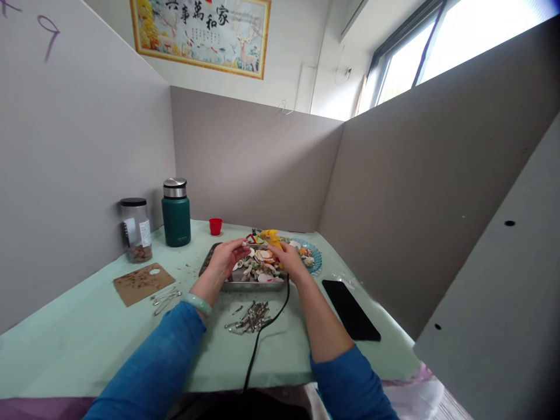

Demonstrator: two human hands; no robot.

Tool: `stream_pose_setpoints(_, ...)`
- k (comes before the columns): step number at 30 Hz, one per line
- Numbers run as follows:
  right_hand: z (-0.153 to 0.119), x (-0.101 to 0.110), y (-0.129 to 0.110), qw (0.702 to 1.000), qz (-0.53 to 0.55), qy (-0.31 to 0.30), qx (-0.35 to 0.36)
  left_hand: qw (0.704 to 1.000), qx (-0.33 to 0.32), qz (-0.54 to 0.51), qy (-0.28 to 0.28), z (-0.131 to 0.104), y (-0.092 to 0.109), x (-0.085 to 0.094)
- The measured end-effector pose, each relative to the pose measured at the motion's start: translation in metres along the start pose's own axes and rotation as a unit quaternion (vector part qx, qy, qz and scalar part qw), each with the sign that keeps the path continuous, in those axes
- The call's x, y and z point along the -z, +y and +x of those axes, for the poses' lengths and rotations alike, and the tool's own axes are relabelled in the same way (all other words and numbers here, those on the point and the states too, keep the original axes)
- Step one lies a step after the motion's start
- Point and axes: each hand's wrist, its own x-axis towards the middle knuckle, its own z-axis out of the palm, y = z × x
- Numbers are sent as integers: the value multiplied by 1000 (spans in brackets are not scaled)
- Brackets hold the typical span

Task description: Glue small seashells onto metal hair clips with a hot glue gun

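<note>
Over the left part of a metal tray point(254, 286) is my left hand point(228, 256), its fingertips pinched together on a small pale piece too tiny to identify. My right hand point(287, 260) grips a yellow glue gun point(270, 237), whose nozzle points left toward my left fingertips. A black cord runs down from the gun across the table. Shells point(258, 265) fill much of the tray beneath both hands. Nearer to me lies a pile of metal clips point(251, 318).
A blue plate point(318, 259) of shells stands right of the tray, with a black phone point(351, 310) nearer. On the left are stained cardboard point(142, 284), safety pins point(165, 300), a jar point(139, 233) and a green bottle point(176, 219). A red cup point(215, 227) stands behind. Partitions enclose the table.
</note>
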Motion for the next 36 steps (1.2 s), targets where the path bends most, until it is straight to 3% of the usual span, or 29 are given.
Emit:
stream_pose_setpoints(3,-5,-4,-9,990,138,-4,9,1000,0,6,-5,-1,0,1)
stream_pose_setpoints(6,-5,-11,-11,982,186,25,-3,999,2,21,-31,-2,0,2)
stream_pose_setpoints(11,1,-23,1,979,182,86,-6,992,36,76,-96,-5,-5,1)
stream_pose_setpoints(24,-3,-30,-1,980,177,84,-21,976,70,128,-161,-8,-10,-1)
stream_pose_setpoints(36,-4,-33,-4,962,257,83,-47,964,-16,189,-186,-12,-12,-7)
